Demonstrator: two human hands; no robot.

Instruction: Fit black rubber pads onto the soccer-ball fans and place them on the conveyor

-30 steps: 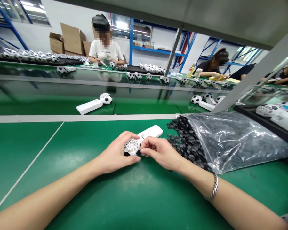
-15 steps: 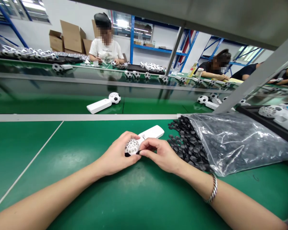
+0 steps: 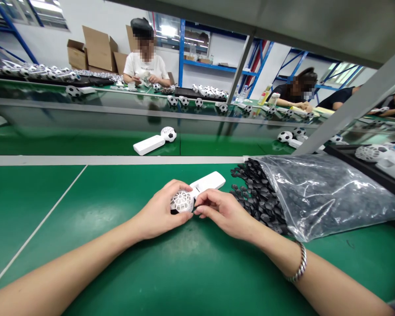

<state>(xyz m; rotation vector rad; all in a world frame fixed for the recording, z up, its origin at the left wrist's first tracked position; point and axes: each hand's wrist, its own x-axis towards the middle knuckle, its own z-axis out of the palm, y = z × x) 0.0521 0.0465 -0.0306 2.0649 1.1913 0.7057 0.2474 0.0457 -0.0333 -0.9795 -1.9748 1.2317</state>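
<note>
Soccer-ball fan point(image 3: 207, 182) between left hand point(image 3: 159, 211) and right hand point(image 3: 224, 215); bag point(image 3: 329, 197) spills black parts point(image 3: 253, 197).

L hand point(image 3: 161, 211) wrapped around lattice ball head point(image 3: 181, 202) of white handheld fan point(image 3: 208, 182); R hand point(image 3: 225, 215) w/ fingers against head's side. Just right of hands, loose black plastic pieces point(image 3: 253, 193) spilling from clear zip bag point(image 3: 322, 197) on green bench point(image 3: 36, 224). 1 more fan point(image 3: 149, 145) past white bench strip point(image 3: 52, 160).
</note>
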